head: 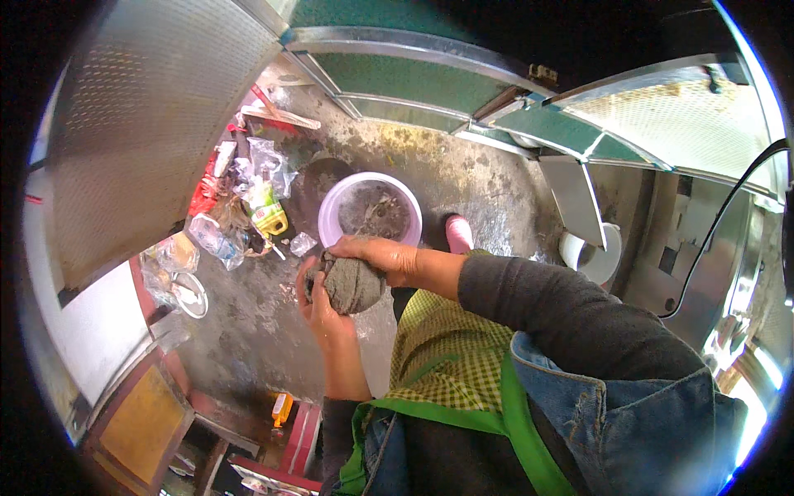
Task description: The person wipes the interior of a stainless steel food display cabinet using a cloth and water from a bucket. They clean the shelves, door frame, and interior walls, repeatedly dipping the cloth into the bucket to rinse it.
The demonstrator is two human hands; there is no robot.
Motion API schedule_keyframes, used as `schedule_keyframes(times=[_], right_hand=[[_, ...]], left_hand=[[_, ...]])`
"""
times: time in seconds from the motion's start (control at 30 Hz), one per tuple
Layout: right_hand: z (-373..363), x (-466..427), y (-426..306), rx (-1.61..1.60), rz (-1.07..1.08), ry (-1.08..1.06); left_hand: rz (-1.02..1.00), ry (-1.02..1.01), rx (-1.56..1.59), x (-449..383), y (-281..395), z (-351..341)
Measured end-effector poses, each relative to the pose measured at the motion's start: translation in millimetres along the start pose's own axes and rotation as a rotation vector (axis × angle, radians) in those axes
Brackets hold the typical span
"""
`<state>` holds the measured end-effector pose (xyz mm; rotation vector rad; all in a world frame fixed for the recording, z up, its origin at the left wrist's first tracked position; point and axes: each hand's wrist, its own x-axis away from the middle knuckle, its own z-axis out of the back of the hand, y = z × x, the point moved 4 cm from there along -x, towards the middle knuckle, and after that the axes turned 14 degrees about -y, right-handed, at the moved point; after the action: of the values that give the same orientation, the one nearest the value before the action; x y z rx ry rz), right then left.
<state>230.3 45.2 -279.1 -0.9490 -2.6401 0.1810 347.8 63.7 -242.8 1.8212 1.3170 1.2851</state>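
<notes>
A bunched grey cloth (352,286) is held between both my hands, above the concrete floor. My left hand (327,310) grips its left side, the fingers bent up around it. From the upper right, my right hand (371,253) presses over the top of the cloth, and part of the bundle is hidden under the fingers. Just beyond my hands stands a pale purple plastic bucket (416,214). Greyish, murky contents (375,211) show inside it, and my right hand overlaps its near rim in the view.
Plastic bags (270,164) and a yellow-green plastic jug (268,214) litter the floor at left. A pink shoe (459,232) is right of the bucket. Farther right stands a white bucket (611,257) with a board (572,197) against it. An orange bottle (282,409) is near a wooden cabinet (139,421).
</notes>
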Motion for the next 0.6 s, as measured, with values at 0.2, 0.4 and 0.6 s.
schedule_keyframes(times=[0.2,0.4,0.6], right_hand=[[-79,4,-10,-0.048,-0.073,-0.385],[-123,5,-44,1.298,0.423,-0.866],[-119,-14,-28,0.908,-0.044,-0.711]], left_hand=[[-0.440,-0.044,-0.863,62,95,-70],[-0.708,-0.269,-1.167,90,144,-113],[-0.706,-0.528,-1.332,86,139,-115]])
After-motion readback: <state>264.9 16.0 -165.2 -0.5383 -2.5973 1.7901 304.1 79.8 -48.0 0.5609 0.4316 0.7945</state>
